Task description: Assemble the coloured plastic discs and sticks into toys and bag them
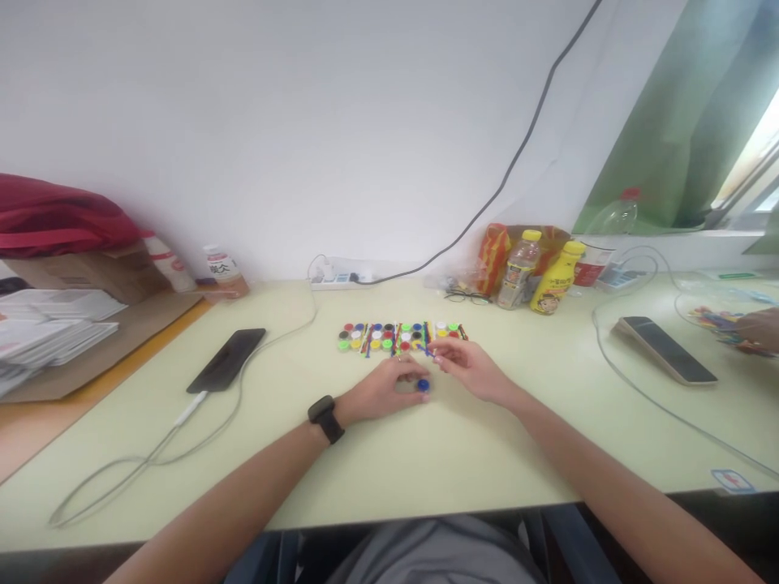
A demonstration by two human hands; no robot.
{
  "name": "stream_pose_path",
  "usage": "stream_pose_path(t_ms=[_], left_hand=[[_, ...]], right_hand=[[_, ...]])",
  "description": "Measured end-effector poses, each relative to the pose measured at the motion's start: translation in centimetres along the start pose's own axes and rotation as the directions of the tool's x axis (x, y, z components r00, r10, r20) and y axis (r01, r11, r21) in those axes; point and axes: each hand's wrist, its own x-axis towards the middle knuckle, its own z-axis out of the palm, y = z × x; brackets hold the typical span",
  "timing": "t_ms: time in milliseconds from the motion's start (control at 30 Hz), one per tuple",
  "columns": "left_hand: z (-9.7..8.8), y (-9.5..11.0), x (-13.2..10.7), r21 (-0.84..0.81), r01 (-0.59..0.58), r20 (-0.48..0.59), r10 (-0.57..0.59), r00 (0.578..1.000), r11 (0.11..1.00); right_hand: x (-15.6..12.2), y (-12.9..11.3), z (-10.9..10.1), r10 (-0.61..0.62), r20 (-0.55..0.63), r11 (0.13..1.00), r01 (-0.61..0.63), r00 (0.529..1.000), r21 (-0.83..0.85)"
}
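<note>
My left hand [389, 389], a black watch [327, 418] on its wrist, curls thumb and fingers around a small blue round piece [423, 385] just above the table. To its right, my right hand [471, 367] pinches a thin blue stick [424, 349] that points left over the laid-out pieces. Just beyond both hands, small round pieces [377, 334] in red, blue, white, black, yellow and green lie in rows. Bundles of thin coloured sticks [397, 337] stand between the groups. My hands partly cover the near edge of the rows.
A phone [226, 360] on a cable lies left, and another phone [669, 349] rests on a stand at right. Bottles [555, 280], glasses [467, 298] and a power strip [341, 280] stand along the wall. At far right, another person's hand [760, 331] is by coloured pieces.
</note>
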Motion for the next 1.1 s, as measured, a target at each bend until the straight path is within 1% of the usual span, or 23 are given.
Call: stream_pose_path(t_ms=[100, 167, 233, 300, 400, 533, 733, 967, 1100], left_hand=[[0.0, 0.0, -0.2, -0.034, 0.04, -0.031, -0.041, 0.999, 0.999], [0.1, 0.0, -0.3, -0.081, 0.088, -0.071, -0.094, 0.993, 0.993], [0.1, 0.0, -0.3, -0.136, 0.104, -0.093, -0.117, 0.989, 0.985], [0.1, 0.1, -0.3, -0.184, 0.07, -0.078, -0.086, 0.993, 0.98], [0.1, 0.2, -0.2, -0.225, 0.014, -0.033, -0.021, 0.999, 0.974], [0.1, 0.3, -0.3, -0.183, 0.017, -0.048, -0.026, 0.999, 0.983], [0.3, 0.3, -0.4, -0.135, 0.033, -0.06, -0.042, 0.997, 0.99], [0.4, 0.2, -0.5, 0.04, 0.075, -0.117, -0.07, 0.991, 0.996], [0.3, 0.3, -0.5, 0.044, 0.054, -0.095, -0.05, 0.994, 0.998]], right_hand=[[-0.4, -0.2, 0.2, -0.017, 0.056, 1.0, 0.018, 0.998, -0.026], [-0.6, -0.2, 0.4, -0.028, 0.1, 1.0, 0.029, 0.995, -0.012], [-0.8, -0.1, 0.8, -0.036, 0.128, 0.999, 0.037, 0.991, 0.0], [-0.9, 0.1, 1.1, -0.05, 0.143, 0.998, 0.053, 0.988, -0.018], [-1.1, 0.2, 1.4, -0.091, 0.162, 0.989, 0.109, 0.983, -0.1], [-1.0, 0.2, 1.1, -0.143, 0.199, 0.966, 0.181, 0.97, -0.187], [-1.0, 0.0, 0.6, -0.128, 0.235, 0.971, 0.171, 0.963, -0.17], [-1.0, -0.3, 0.0, -0.126, 0.26, 0.94, 0.199, 0.957, -0.276], [-0.9, -0.1, -0.2, -0.148, 0.262, 0.923, 0.229, 0.954, -0.31]])
